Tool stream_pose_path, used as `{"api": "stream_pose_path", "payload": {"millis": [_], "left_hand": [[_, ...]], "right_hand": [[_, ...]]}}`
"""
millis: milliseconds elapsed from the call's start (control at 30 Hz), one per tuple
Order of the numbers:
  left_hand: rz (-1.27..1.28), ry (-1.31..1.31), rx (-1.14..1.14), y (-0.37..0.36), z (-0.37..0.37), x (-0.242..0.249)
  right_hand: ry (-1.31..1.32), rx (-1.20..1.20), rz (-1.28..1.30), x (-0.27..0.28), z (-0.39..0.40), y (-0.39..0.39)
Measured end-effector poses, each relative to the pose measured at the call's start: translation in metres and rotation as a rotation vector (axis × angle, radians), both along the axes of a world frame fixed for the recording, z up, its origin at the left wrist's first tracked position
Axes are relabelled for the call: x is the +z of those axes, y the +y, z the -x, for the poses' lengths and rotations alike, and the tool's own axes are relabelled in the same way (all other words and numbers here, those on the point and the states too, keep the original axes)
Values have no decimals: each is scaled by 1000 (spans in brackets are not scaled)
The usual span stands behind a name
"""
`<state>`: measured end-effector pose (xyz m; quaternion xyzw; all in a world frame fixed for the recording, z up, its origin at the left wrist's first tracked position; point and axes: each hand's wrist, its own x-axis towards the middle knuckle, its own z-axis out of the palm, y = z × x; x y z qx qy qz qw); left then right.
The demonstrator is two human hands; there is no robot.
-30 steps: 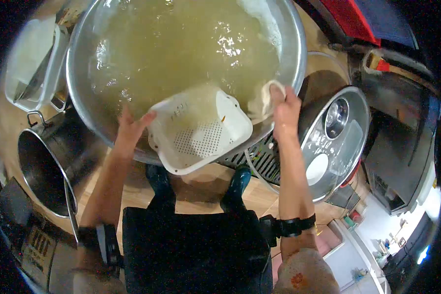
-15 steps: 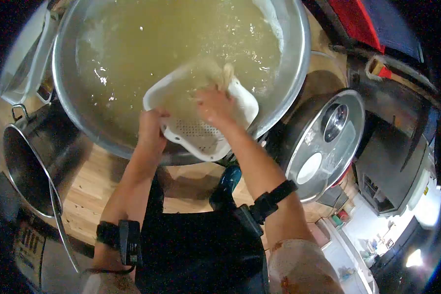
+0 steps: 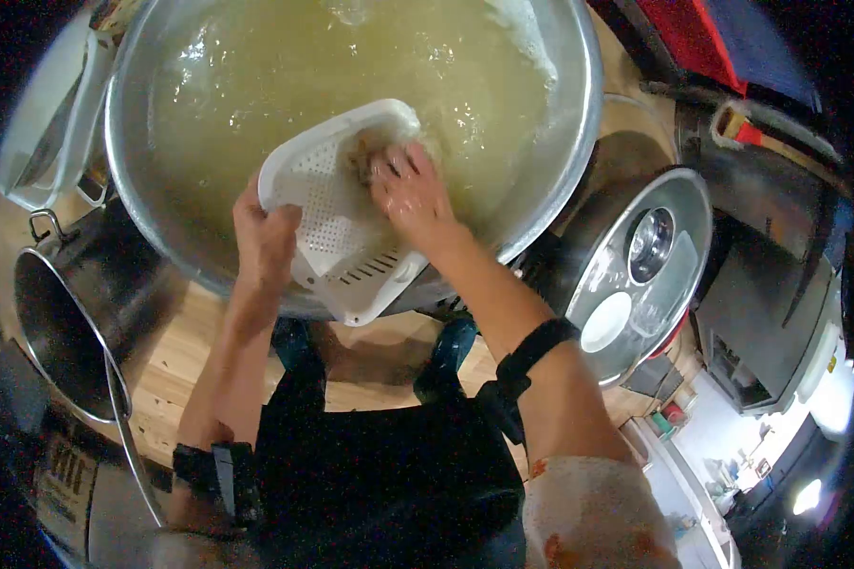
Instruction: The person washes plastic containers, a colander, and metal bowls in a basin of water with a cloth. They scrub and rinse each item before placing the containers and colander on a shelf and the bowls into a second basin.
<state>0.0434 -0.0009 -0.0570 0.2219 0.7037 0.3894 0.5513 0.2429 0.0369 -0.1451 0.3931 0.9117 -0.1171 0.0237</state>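
A white perforated plastic basket [image 3: 327, 213] is tilted over the near rim of a big steel basin [image 3: 560, 171] full of cloudy yellowish water. My left hand [image 3: 261, 237] grips the basket's left edge. My right hand [image 3: 410, 194] presses a wet pale cloth [image 3: 365, 152] against the inside of the basket near its top; the cloth is mostly hidden under my fingers.
A deep empty steel pot [image 3: 57, 313] stands at the left on the wooden floor. A second steel bowl [image 3: 678, 275] holding dishes sits at the right. A white plastic container [image 3: 38, 133] lies at the far left. My boots [image 3: 451, 346] stand below the basin.
My right hand left the basin's rim with the cloth and went into the basket. The basket was turned and tilted more upright, and my left hand shifted to its left edge.
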Motion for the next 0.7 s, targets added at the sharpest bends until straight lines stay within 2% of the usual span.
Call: {"api": "stream_pose_path", "payload": {"millis": [67, 100, 167, 200, 267, 333, 400, 500, 533, 600, 633, 700], "left_hand": [[-272, -20, 86, -8, 0, -3], [-268, -19, 88, -9, -1, -2], [-231, 114, 113, -6, -2, 1], [-232, 116, 109, -7, -1, 1], [-231, 36, 191, -6, 5, 0], [-243, 29, 170, -6, 11, 2], [-274, 18, 157, 3, 19, 2], [-124, -82, 16, 15, 37, -1], [-131, -77, 16, 15, 40, -4], [13, -243, 161, 11, 44, -15], [13, -240, 159, 9, 43, -22], [65, -274, 194, 6, 35, -36]], "right_hand": [[-89, 92, 105, 15, -11, -25], [-88, 94, 110, 19, -8, -38], [-112, -292, 394, 20, 14, -56], [-108, -295, 394, 16, 24, -62], [72, -736, 801, 6, 48, -70], [313, -807, 1032, 15, 65, -87], [559, -888, 891, -1, 104, -118], [644, -838, 919, 23, 109, -97], [681, -820, 950, 34, 111, -93], [753, -788, 1020, 51, 119, -87], [437, -666, 644, 52, 122, -80], [313, -681, 455, 41, 124, -56]]}}
